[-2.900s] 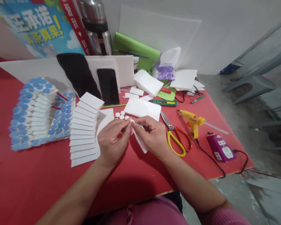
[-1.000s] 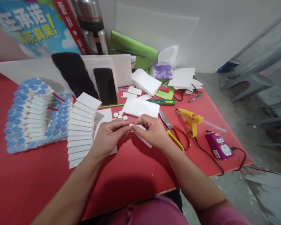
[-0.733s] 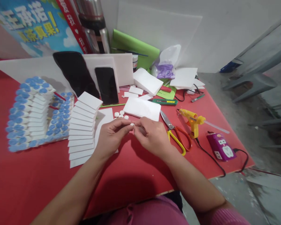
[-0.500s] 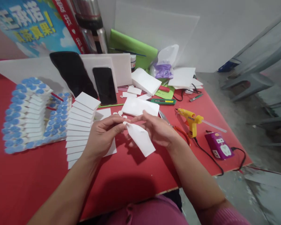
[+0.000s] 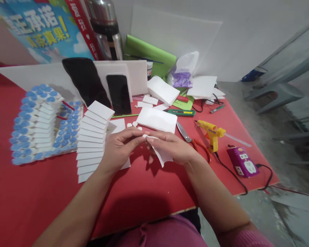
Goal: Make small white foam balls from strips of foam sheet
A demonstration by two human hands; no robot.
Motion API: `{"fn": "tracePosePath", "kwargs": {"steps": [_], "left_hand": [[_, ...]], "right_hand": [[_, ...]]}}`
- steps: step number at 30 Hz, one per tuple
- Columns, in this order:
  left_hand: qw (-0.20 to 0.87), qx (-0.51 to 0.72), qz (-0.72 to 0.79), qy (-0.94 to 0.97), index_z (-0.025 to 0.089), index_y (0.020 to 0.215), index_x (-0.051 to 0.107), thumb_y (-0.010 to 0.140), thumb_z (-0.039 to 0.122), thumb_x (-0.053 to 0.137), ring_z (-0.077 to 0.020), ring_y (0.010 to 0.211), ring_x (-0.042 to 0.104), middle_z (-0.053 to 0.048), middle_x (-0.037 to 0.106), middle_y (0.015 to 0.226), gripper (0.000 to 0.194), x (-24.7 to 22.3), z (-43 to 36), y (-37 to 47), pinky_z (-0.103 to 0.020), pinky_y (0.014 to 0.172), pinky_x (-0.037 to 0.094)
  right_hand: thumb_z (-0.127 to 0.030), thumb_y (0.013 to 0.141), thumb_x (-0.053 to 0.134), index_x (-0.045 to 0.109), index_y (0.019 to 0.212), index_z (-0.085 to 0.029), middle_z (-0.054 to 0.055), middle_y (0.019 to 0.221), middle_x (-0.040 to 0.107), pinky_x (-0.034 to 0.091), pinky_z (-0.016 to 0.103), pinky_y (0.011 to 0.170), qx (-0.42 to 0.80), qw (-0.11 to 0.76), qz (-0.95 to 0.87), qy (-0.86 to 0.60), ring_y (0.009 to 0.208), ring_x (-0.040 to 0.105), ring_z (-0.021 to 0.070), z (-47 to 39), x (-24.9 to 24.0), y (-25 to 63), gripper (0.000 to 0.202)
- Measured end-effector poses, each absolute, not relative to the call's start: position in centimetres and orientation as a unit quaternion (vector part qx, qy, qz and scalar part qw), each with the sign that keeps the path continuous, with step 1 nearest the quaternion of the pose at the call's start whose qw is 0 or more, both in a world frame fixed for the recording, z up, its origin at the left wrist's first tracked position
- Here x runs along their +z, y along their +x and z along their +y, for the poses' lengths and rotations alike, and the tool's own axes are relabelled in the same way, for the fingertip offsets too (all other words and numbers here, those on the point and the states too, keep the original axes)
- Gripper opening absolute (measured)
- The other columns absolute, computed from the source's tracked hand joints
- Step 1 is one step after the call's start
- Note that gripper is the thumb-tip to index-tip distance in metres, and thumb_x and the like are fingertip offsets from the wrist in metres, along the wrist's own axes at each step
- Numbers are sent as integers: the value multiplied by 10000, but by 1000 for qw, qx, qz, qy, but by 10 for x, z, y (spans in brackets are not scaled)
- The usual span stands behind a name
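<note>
L hand (image 5: 119, 145) & R hand (image 5: 171, 145) tog., both pinching white strip (image 5: 163, 157); step, I'd judge: rolling; next move needs even tension

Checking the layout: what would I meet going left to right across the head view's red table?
Blue-and-white model, fanned white cards, left hand, right hand, yellow glue gun, purple socket box.

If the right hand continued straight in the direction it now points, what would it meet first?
Probably the left hand; the right hand points toward it, though exact depth is unclear.
</note>
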State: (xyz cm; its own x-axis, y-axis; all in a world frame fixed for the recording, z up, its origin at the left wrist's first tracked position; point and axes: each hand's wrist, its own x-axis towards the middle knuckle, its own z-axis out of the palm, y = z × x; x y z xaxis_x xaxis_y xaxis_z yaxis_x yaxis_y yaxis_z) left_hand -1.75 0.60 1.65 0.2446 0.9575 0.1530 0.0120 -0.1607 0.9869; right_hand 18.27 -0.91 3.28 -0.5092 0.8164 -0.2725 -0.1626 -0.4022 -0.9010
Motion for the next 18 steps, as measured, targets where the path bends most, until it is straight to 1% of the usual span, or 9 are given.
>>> {"fn": "tracePosePath", "kwargs": {"steps": [1, 3, 5, 9, 11, 13, 16, 17, 18], "left_hand": [[510, 464, 408, 598, 258, 939, 856, 867, 268, 812, -188, 926, 717, -37, 807, 973, 84, 16, 6, -18, -305, 863, 554], [515, 461, 423, 587, 253, 935, 854, 858, 283, 822, -198, 954, 717, -41, 810, 991, 89, 15, 6, -18, -313, 878, 549], [518, 461, 439, 571, 241, 920, 850, 844, 298, 836, -198, 937, 714, -42, 809, 979, 96, 13, 5, -17, -309, 859, 546], [530, 466, 472, 528, 233, 921, 841, 825, 321, 853, -170, 819, 693, -23, 790, 883, 131, 9, 4, -14, -286, 781, 544], [532, 472, 480, 513, 231, 920, 840, 820, 314, 855, -168, 809, 691, -20, 785, 864, 131, 8, 4, -12, -286, 786, 547], [539, 471, 478, 509, 227, 910, 837, 819, 301, 850, -171, 805, 690, -24, 784, 862, 118, 9, 4, -11, -291, 784, 551], [538, 457, 461, 537, 219, 895, 835, 828, 287, 831, -174, 794, 682, -34, 780, 878, 96, 14, 4, -11, -297, 761, 553], [532, 455, 455, 550, 218, 891, 835, 828, 283, 828, -175, 798, 682, -37, 780, 890, 91, 16, 3, -11, -297, 754, 554], [526, 456, 450, 560, 217, 886, 836, 826, 282, 826, -178, 805, 684, -38, 780, 899, 89, 17, 3, -11, -296, 746, 556]], "right_hand": [[-437, 988, 668, 728, 1201, -210, 7, 905, 649, 585, 317, 727, 711, 326, -487, -388, 755, 639, 146, -9, 34, 183, 317], [-417, 1034, 593, 743, 1102, -190, 29, 961, 692, 547, 317, 832, 616, 334, -585, -409, 899, 653, 173, -10, 36, 182, 281], [-388, 1066, 535, 731, 1007, -180, 39, 989, 720, 511, 310, 891, 525, 348, -652, -422, 972, 647, 181, -11, 35, 179, 292], [-308, 1083, 472, 695, 930, -164, 69, 895, 726, 475, 310, 804, 351, 357, -740, -448, 826, 631, 184, -13, 27, 173, 307], [-291, 1072, 464, 695, 911, -156, 86, 849, 714, 460, 325, 775, 303, 349, -760, -456, 789, 615, 198, -14, 24, 170, 313], [-303, 1070, 456, 708, 927, -162, 83, 855, 719, 470, 326, 775, 346, 354, -736, -463, 798, 624, 202, -13, 22, 169, 322], [-337, 1036, 513, 738, 1077, -182, 62, 997, 747, 504, 311, 821, 513, 370, -628, -453, 919, 654, 199, -11, 22, 170, 276], [-336, 1013, 536, 737, 1143, -187, 52, 1016, 745, 507, 302, 804, 562, 370, -588, -449, 915, 651, 191, -10, 22, 170, 283], [-329, 992, 547, 732, 1199, -191, 40, 989, 737, 503, 288, 760, 599, 364, -553, -451, 860, 638, 177, -9, 22, 170, 310]]}}
